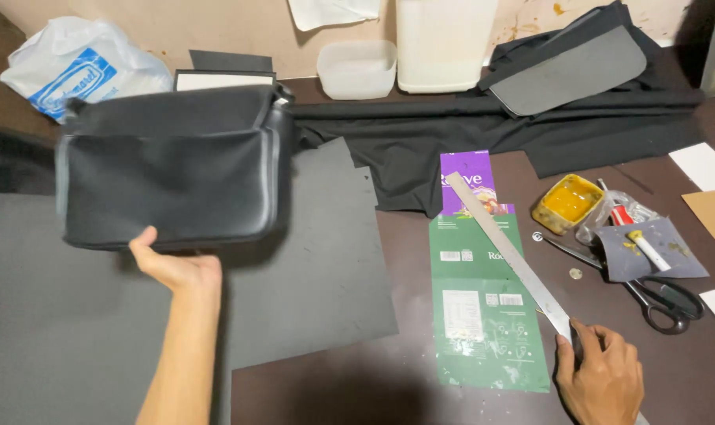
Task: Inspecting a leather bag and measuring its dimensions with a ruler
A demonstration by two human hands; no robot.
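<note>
Black bag (168, 169) is gripped by left hand (172, 267); metal ruler (515, 260) is pinched by right hand (601, 378); flattened carton (483, 307) lies uncut.

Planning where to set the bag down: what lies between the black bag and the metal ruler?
In the head view, a dark grey sheet lies between black bag and metal ruler, then bare tabletop.

light: dim, warm, overhead | shadows: soft, bottom edge dark | blur: black bag (168, 169) slightly smeared
</note>
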